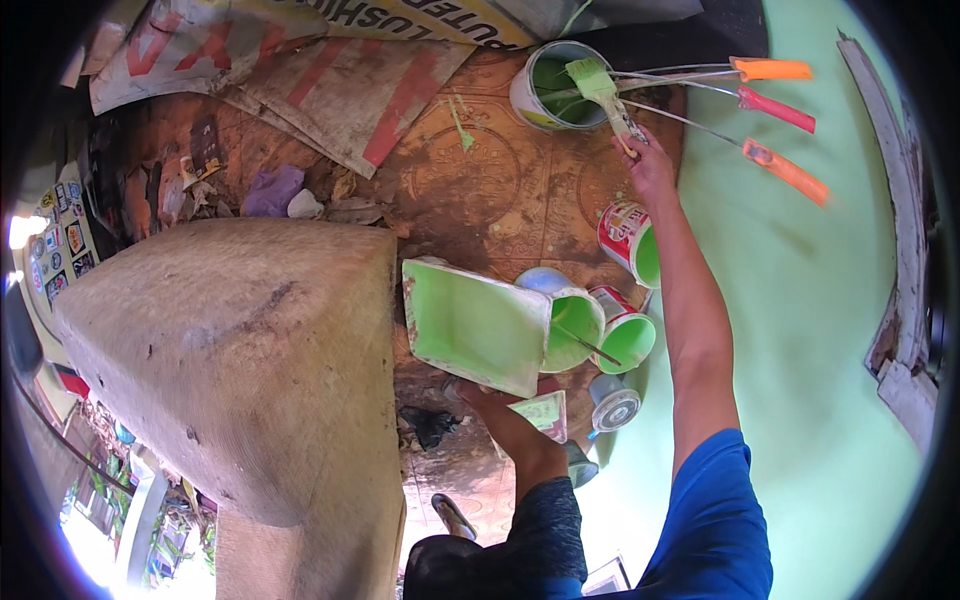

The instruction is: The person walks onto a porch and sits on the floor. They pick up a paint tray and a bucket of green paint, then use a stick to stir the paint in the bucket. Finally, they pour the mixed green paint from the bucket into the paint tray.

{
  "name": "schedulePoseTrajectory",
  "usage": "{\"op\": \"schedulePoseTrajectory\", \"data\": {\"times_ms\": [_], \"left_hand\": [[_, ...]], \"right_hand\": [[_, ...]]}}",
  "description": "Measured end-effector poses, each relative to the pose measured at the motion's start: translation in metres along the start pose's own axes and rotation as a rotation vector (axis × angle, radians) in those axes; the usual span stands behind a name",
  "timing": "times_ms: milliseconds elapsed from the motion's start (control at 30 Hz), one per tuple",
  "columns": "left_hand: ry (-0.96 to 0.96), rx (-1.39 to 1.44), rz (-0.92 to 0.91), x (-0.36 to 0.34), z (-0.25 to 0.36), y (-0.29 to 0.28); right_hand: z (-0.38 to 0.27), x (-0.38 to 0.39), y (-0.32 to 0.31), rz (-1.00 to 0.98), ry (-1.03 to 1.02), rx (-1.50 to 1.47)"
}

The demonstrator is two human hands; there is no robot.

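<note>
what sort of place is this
Probably a room or covered porch set up for painting: a green-smeared paintbrush in the right hand, a green-coated tray, and a pale green wall.

The right hand [652, 168] holds a green-coated brush [594, 80] over a bucket's [523, 96] edge; roller handles [777, 109] jut out.

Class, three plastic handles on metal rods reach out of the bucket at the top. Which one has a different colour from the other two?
The middle handle: it is pinkish red, whereas the upper handle and lower handle are orange.
</note>
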State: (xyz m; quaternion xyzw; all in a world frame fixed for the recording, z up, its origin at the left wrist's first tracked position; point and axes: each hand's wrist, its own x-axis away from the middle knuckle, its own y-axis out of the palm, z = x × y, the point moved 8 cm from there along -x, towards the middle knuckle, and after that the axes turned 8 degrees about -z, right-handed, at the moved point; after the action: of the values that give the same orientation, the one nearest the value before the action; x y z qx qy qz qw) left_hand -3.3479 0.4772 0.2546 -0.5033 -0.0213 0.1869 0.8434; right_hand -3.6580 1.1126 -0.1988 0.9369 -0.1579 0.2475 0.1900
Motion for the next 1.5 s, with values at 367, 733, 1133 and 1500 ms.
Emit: {"op": "schedulePoseTrajectory", "data": {"times_ms": [367, 733, 1133, 1500], "left_hand": [[0.039, -0.007, -0.007, 0.015, 0.013, -0.02], [0.082, 0.012, 0.005, 0.033, 0.026, -0.041], [0.114, 0.097, 0.041, 0.048, 0.065, -0.032], [0.225, 0.056, -0.026, 0.052, 0.072, -0.036]], "right_hand": [[0.029, 0.026, 0.003, 0.098, 0.038, -0.13], [0.066, 0.081, -0.014, 0.151, 0.073, -0.264], [0.097, 0.264, -0.046, -0.05, 0.156, -0.481], [0.168, 0.456, -0.058, -0.089, 0.322, -0.324]]}}
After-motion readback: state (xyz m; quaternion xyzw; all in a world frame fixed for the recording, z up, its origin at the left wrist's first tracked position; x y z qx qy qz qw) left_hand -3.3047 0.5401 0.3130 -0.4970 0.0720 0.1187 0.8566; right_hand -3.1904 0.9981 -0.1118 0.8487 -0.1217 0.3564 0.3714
